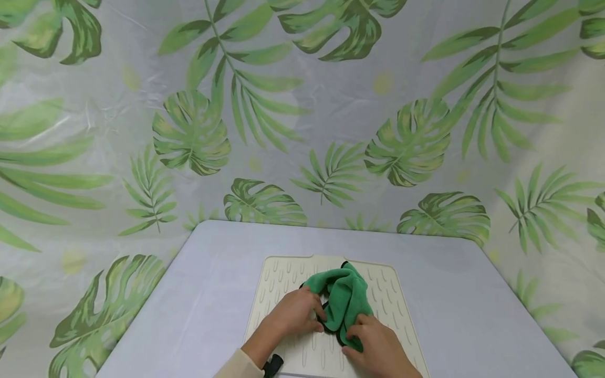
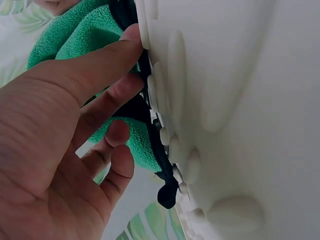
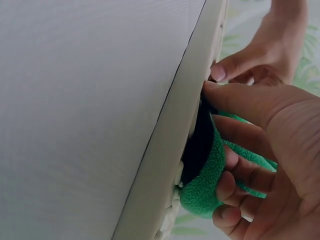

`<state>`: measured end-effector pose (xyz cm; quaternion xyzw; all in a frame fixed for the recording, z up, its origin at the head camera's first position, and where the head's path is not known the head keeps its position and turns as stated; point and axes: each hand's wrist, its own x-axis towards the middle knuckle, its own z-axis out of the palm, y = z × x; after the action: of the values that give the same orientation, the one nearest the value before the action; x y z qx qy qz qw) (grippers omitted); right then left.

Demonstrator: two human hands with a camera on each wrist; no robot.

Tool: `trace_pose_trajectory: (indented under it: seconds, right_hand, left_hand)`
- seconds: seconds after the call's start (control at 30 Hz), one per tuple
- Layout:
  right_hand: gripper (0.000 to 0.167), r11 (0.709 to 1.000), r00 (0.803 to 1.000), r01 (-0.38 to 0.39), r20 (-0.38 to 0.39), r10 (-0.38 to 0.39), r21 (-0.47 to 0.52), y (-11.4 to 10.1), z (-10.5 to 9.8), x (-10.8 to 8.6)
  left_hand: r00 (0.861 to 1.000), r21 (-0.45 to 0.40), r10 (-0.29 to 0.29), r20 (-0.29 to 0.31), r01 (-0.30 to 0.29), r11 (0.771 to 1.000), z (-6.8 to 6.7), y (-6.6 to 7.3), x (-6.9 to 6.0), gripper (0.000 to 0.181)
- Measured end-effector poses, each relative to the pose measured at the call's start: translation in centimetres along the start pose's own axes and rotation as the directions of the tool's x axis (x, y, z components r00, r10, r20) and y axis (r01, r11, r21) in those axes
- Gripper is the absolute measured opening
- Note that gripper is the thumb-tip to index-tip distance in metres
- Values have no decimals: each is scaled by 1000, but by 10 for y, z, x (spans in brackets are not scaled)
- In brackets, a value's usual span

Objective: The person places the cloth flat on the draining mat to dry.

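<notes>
A crumpled green cloth (image 1: 347,296) with a dark edging lies on a cream ridged mat (image 1: 279,278). My left hand (image 1: 296,312) is at its near left edge. The left wrist view shows the thumb (image 2: 132,36) and index finger apart, their tips by the dark edging (image 2: 160,145), the other fingers loosely bent. My right hand (image 1: 378,341) grips the near right part of the cloth. In the right wrist view a fold of green cloth (image 3: 205,195) lies against its bent fingers, with the thumb near the mat's edge (image 3: 170,100).
The mat rests on a pale table (image 1: 212,273). Behind and around the table hangs a leaf-patterned sheet (image 1: 340,121). A black strap or device (image 1: 272,365) shows by the left wrist.
</notes>
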<state>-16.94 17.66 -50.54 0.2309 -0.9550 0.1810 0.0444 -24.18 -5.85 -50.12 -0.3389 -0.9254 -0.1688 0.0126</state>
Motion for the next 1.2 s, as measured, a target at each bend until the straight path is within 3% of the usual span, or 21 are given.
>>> trace_pose_trajectory:
  seconds: [0.17,0.43,0.6,0.83,1.07,1.2]
  right_hand:
    - [8,1000,1000,20,20,-21,23,-2,-1,1]
    - [9,998,997,56,41,-58,37,-2,-2,3]
    - [9,998,997,60,50,-61,33,-1,-5,3]
    - [10,996,988,15,154,-28,89,5,-6,-3]
    - [10,996,993,65,92,-70,53,9,-14,-2]
    - [10,997,994,67,86,-71,41,12,-16,-4]
  left_hand:
    - [999,35,32,7,-32,999,0,1,3,13]
    - [983,135,183,17,-184,974,-3,2,11,7]
    - [979,191,201,31,-203,960,-4,3,13,7]
    - [967,305,247,64,-255,918,1,5,11,7]
    - [959,367,278,52,-277,888,-4,3,12,9]
    - [955,364,292,55,-292,885,-8,1,9,9]
